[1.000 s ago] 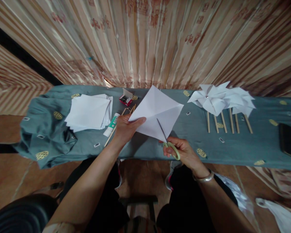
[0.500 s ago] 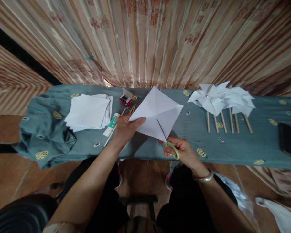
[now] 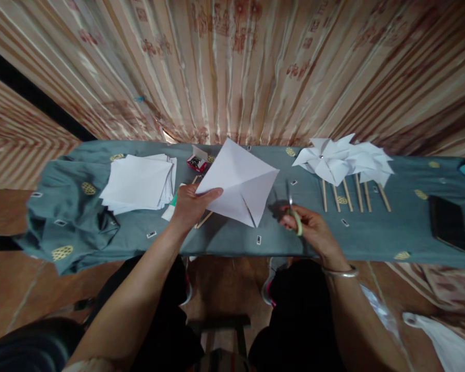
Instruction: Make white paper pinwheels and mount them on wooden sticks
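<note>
My left hand [image 3: 189,205] pinches the near-left edge of a creased white paper square [image 3: 238,181], held tilted above the grey-blue cloth. A short cut runs in from the paper's lower corner. To the right of the sheet, my right hand [image 3: 312,227] grips green-handled scissors [image 3: 293,214]; their blades point up and away and are clear of the paper. A glue tube [image 3: 170,209] and thin wooden sticks [image 3: 203,219] lie partly hidden under my left hand and the sheet.
The table under the grey-blue cloth [image 3: 372,232] holds a stack of white paper [image 3: 139,182] at left, a small red box [image 3: 196,161], finished white pinwheels on sticks [image 3: 343,163] at right, and a dark phone [image 3: 447,223] far right. A curtain hangs behind.
The scissors have come out of the paper and moved right with my right hand. My left hand and the sheet shifted slightly left; the view tilted a little.
</note>
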{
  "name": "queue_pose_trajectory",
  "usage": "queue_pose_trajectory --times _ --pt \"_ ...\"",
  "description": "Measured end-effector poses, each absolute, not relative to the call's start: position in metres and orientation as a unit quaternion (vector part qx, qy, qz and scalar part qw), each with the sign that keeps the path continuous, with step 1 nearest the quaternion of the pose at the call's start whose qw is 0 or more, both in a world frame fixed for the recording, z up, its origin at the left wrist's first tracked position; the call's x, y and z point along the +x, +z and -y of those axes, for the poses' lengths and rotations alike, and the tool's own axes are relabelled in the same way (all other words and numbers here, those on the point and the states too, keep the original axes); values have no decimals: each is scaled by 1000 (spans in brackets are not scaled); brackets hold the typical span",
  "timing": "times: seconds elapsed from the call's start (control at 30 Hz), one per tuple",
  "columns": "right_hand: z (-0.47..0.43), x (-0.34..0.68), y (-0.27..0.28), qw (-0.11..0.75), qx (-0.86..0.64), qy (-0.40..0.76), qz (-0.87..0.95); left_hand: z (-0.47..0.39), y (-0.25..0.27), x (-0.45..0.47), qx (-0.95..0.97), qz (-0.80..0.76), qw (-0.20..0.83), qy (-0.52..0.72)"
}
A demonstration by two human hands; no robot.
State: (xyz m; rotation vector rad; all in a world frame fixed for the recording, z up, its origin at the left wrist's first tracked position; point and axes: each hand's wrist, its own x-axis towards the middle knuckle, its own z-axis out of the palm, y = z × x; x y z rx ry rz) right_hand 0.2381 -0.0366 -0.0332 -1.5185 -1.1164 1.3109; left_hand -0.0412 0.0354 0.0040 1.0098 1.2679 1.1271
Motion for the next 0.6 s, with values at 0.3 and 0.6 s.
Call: queue_pose_trajectory --times 0.3,0.6 --pt "25 241 -17 511 -584 448 444 -21 -4 -22 479 -550 613 304" --pt "29 253 -13 418 -627 465 465 -21 -13 -25 515 -561 604 233"
